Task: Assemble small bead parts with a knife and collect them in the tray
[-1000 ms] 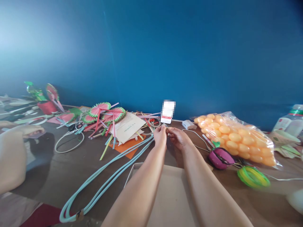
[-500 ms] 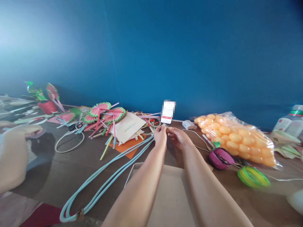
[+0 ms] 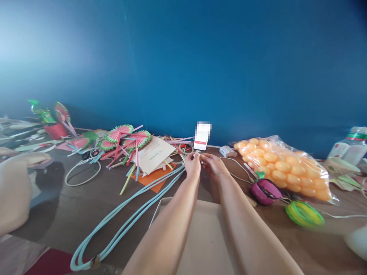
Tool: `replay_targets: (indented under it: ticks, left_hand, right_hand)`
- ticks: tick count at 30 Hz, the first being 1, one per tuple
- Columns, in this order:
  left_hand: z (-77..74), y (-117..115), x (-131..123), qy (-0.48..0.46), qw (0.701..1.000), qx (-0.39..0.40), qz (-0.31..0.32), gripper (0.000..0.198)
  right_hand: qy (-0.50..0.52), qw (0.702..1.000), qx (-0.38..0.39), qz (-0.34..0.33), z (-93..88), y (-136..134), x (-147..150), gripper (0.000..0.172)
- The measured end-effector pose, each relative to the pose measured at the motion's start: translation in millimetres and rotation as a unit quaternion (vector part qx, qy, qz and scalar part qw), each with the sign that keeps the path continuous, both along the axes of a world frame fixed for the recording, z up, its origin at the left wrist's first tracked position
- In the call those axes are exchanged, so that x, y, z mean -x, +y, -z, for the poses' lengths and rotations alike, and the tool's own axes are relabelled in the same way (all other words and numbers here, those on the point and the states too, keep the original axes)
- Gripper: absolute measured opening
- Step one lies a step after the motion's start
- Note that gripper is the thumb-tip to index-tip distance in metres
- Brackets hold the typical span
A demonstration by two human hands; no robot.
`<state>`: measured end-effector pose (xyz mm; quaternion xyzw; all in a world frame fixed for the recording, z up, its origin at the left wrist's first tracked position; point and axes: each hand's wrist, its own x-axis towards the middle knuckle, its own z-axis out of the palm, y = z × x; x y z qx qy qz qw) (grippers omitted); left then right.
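Observation:
Both my arms stretch forward over a flat cardboard tray (image 3: 206, 236). My left hand (image 3: 192, 165) and my right hand (image 3: 211, 165) meet at the fingertips above the brown table (image 3: 86, 206), pinching one small object (image 3: 200, 155) between them. It is too small to name. Long light-blue hoops (image 3: 129, 214) run from beside my left hand toward the near left corner. A white card with a red stripe (image 3: 201, 142) stands just beyond my hands.
A clear bag of orange balls (image 3: 283, 166) lies at the right, with a purple pouch (image 3: 265, 191) and green-yellow rings (image 3: 305, 214) before it. Pink-green paper fans (image 3: 126, 137), straws, papers and a white ring (image 3: 82, 172) lie left. Another person's sleeve (image 3: 13, 191) is at far left.
My hands stay together on the small object and have shifted very slightly left and up. The other person's sleeve has barely moved.

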<state>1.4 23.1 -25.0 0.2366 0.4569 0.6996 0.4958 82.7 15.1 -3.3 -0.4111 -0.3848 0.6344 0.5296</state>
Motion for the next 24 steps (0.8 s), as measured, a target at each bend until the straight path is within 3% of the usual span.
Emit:
replay_targets:
  ticks: [12, 17, 19, 21, 24]
  left_hand:
    - [-4.1, -3.1, 1.7, 0.029, 1.0, -0.012, -0.001, 0.018]
    - [-10.7, -5.3, 1.2, -0.034, 0.999, 0.014, 0.015, 0.018]
    - [-15.7, -6.6, 1.9, -0.076, 0.996, 0.041, 0.015, 0.017]
    - [-20.3, -7.5, 2.8, -0.115, 0.991, 0.063, 0.009, 0.018]
    - [-23.0, -7.8, 3.3, -0.147, 0.986, 0.072, 0.004, 0.021]
  right_hand:
    - [-0.037, 0.998, 0.025, 0.037, 0.5, -0.5, 2.9, 0.024]
    - [-0.064, 0.996, 0.022, 0.054, 0.3, 0.2, -1.2, 0.027]
    - [-0.125, 0.989, 0.01, 0.084, -3.9, 0.8, -9.5, 0.027]
    - [-0.263, 0.956, -0.021, 0.126, -10.4, 0.7, -20.2, 0.025]
    - [-0.51, 0.848, -0.03, 0.142, -18.9, -1.9, -33.0, 0.026]
